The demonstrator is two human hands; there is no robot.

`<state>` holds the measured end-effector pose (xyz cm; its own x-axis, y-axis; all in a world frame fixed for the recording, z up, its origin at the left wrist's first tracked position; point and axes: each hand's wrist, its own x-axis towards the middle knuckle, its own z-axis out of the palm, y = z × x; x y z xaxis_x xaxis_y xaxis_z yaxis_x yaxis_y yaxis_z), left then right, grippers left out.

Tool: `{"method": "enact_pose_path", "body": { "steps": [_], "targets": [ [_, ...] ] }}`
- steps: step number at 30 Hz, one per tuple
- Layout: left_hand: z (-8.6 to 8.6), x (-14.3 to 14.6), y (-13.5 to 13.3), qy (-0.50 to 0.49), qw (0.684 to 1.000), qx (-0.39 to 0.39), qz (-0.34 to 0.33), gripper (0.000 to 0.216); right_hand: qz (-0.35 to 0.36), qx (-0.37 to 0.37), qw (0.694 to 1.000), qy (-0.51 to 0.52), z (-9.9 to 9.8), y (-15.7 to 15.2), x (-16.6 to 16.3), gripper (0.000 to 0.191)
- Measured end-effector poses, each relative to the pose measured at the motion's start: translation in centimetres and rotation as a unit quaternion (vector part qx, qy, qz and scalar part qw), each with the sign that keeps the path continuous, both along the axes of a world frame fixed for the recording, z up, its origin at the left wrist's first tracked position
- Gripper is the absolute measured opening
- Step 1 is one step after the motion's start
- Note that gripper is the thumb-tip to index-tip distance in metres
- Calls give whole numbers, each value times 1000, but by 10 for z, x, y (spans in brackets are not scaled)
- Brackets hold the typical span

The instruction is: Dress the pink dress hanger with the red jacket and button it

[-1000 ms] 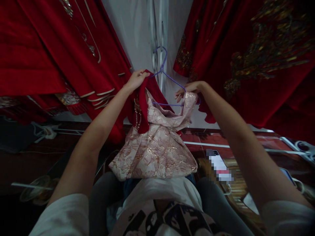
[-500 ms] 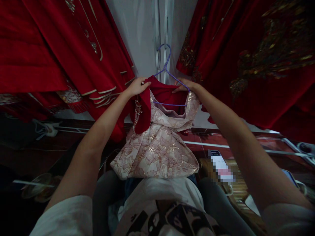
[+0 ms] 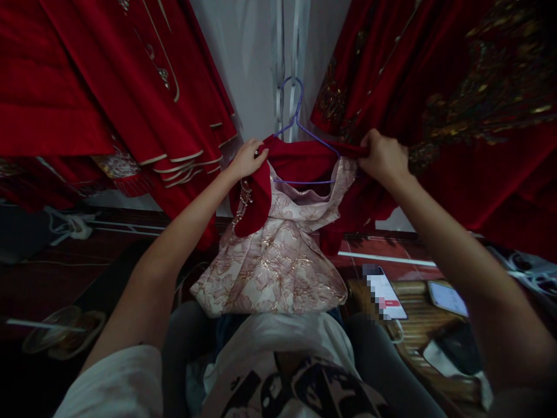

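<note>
Wall and racks: a pale wall (image 3: 243, 52) at upper centre, with red garments (image 3: 65, 87) hanging at upper left and more red clothing (image 3: 456, 180) at upper right.
Right hand (image 3: 385, 155): just right of centre, closed on the edge of the red jacket (image 3: 300, 155). Half a second ago it was at the hanger's right arm; since then it has moved outward, pulling the cloth taut.
Meaning: the jacket now seems spread wide enough to sit round both shoulders of the dress, though its right side looks not yet seated.
Left hand (image 3: 249, 159): centre left, gripping the jacket's shoulder, almost where it was.
Purple hanger (image 3: 296, 118): upper centre, the jacket passing behind its right arm.
Dress (image 3: 278, 267): centre of the frame, on the hanger; pale pink brocade, glinting gold pattern, pleated skirt flaring toward the lap.
Jacket finish: deep red, beaded strands at its left sleeve.
</note>
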<state>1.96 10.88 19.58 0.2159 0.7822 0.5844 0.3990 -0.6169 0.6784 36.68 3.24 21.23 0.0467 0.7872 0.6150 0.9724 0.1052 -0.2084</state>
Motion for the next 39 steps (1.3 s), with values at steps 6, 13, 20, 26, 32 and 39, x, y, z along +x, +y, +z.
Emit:
{"method": "enact_pose_path", "body": {
  "steps": [6,13,20,26,32,39],
  "targets": [
    [-4,-2,-10,21,999,39,22,18,191,-68,969,141,-44,-21,-15,33],
    [-16,-3,-45,170,965,123,155,21,206,-49,944,252,-68,-4,-18,14],
    [-43,50,-75,262,958,81,83,20,381,-9,869,316,-67,16,-113,18],
    [-81,49,-67,26,999,11,24,37,443,-77,795,407,-73,10,-141,37],
    [-99,44,-65,-248,967,-51,28,29,477,-60,774,411,-93,-8,-135,39],
    [-89,45,-80,-216,975,-48,18,14,446,-20,803,394,-89,-7,-140,27]
  ]
}}
